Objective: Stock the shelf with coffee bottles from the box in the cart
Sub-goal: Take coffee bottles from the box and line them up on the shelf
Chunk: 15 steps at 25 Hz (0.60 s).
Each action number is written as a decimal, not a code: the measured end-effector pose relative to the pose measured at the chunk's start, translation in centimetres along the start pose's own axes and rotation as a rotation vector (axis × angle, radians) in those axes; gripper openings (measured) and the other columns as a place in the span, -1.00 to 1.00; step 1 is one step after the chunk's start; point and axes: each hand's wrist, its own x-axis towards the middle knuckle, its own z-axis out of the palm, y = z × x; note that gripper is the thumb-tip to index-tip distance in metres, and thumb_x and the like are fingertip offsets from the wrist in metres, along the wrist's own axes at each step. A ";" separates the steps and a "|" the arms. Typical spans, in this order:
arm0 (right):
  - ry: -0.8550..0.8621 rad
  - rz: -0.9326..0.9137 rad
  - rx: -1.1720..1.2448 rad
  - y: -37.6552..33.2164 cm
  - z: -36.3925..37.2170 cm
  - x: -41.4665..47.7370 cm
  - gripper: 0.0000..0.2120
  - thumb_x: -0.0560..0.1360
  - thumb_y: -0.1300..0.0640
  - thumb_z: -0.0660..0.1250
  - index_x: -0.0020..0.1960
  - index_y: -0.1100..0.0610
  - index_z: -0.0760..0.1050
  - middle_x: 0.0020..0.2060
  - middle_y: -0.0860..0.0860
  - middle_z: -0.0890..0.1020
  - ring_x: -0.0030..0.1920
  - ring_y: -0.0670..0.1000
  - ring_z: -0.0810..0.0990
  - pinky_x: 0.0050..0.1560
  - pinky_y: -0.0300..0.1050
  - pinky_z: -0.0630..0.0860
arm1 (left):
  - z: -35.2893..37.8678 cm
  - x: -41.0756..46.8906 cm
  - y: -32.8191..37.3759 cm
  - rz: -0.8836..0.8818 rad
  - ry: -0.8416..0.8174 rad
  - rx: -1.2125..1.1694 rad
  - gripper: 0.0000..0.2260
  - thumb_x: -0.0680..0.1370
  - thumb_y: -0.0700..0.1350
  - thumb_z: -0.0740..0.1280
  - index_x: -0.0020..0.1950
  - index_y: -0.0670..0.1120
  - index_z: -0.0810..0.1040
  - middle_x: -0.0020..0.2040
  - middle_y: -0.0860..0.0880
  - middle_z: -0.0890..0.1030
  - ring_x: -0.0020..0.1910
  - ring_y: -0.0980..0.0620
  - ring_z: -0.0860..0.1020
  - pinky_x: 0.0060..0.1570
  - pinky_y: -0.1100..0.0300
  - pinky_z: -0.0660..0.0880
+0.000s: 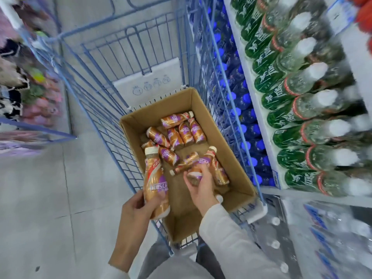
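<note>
An open cardboard box (225,125) sits in a blue wire cart (112,109). Several gold-and-purple coffee bottles (177,135) lie loose on the box floor. My left hand (138,208) grips one coffee bottle (155,178) upright by its lower half, above the box's left wall. My right hand (201,186) is down inside the box, its fingers curled round the base of a second coffee bottle (203,162) that points away from me. A white cap (219,198) peeks out beside my right wrist.
A shelf (259,109) runs along the right, packed with green-labelled clear bottles (291,93) above and blue-capped bottles (241,121) lower down. Shrink-wrapped water packs (322,234) stand at the lower right. Grey floor tiles (50,188) lie left of the cart, and a display of colourful goods (30,87) stands further left.
</note>
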 end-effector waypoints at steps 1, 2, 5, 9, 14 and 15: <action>-0.047 -0.028 -0.034 0.3 -0.8 -2.0 -0.72 0.53 0.11 0.42 0.23 0.08 0.54 0.10 0.14 0.65 0.16 0.12 0.61 0.32 0.12 0.53 | -0.1 -0.7 1.2 0.045 -0.038 0.001 -0.86 0.47 0.02 0.47 0.01 0.13 0.62 -0.19 0.22 0.71 -0.14 0.12 0.69 -0.36 0.43 0.53; -0.087 -0.059 -0.063 0.4 -1.7 -3.8 -0.60 0.49 0.10 0.47 0.30 0.08 0.53 0.15 0.14 0.66 0.18 0.13 0.62 0.28 0.12 0.56 | 0.0 -1.5 2.3 0.091 -0.083 -0.002 -0.86 0.48 0.00 0.47 0.02 0.12 0.62 -0.20 0.24 0.71 -0.17 0.16 0.69 -0.36 0.43 0.53; -0.148 -0.166 -0.165 0.0 -3.9 -8.2 -0.56 0.45 0.14 0.49 0.31 0.09 0.55 0.09 0.09 0.71 0.14 0.12 0.66 0.12 0.06 0.62 | 0.9 -3.6 4.3 0.187 -0.224 -0.003 -0.87 0.49 -0.05 0.48 0.03 0.07 0.65 -0.15 0.16 0.74 -0.20 0.18 0.70 -0.34 0.39 0.55; -0.230 -0.333 -0.202 -1.2 -7.2 -14.3 -0.55 0.44 0.15 0.50 0.31 0.01 0.54 0.09 0.07 0.72 0.11 0.12 0.70 0.11 0.05 0.61 | 2.2 -7.1 5.5 0.261 -0.353 0.040 -0.82 0.49 -0.11 0.51 0.08 -0.01 0.70 -0.09 0.04 0.76 -0.09 0.03 0.73 -0.17 0.23 0.63; -0.199 -0.511 -0.114 -3.3 -13.7 -19.9 -0.29 0.21 -0.03 0.59 0.33 0.03 0.52 0.10 0.11 0.72 0.07 0.16 0.72 0.07 0.12 0.61 | 5.8 -12.9 5.2 0.385 -0.515 0.117 -0.87 0.50 -0.21 0.47 0.02 -0.05 0.70 -0.21 0.05 0.75 -0.25 0.15 0.69 -0.30 0.38 0.54; -0.178 -0.559 -0.106 -3.7 -15.4 -21.3 -0.27 0.18 -0.05 0.59 0.33 0.01 0.52 0.09 0.08 0.73 0.07 0.15 0.72 0.10 0.15 0.60 | 6.7 -14.6 4.8 0.406 -0.543 0.132 -0.89 0.50 -0.22 0.47 -0.03 -0.04 0.70 -0.22 0.05 0.75 -0.27 0.16 0.68 -0.31 0.40 0.53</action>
